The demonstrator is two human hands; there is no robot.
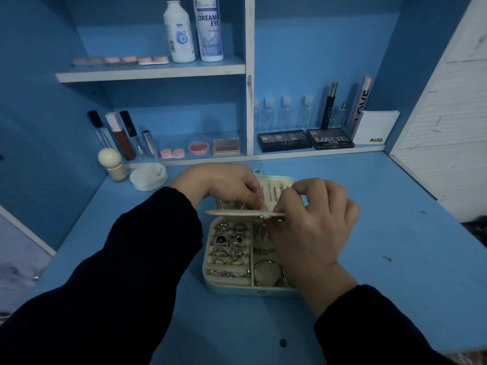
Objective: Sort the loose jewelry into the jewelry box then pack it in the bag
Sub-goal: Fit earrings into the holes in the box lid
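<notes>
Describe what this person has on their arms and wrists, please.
Both arms wear long, loose black sleeves of plain soft fabric, with no print or logo showing. The left sleeve and the right sleeve each end at the wrist. No gloves, watch or bracelet show.

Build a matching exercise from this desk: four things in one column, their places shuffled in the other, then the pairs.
Things
1. Dream Eye bottle
2. Matte palette
3. round white jar
4. rings

Places
A. on the desk, left of the jewelry box
B. lower shelf, right compartment
C. jewelry box, left section
D. upper shelf

Pairs: 1-D, 2-B, 3-A, 4-C
</notes>
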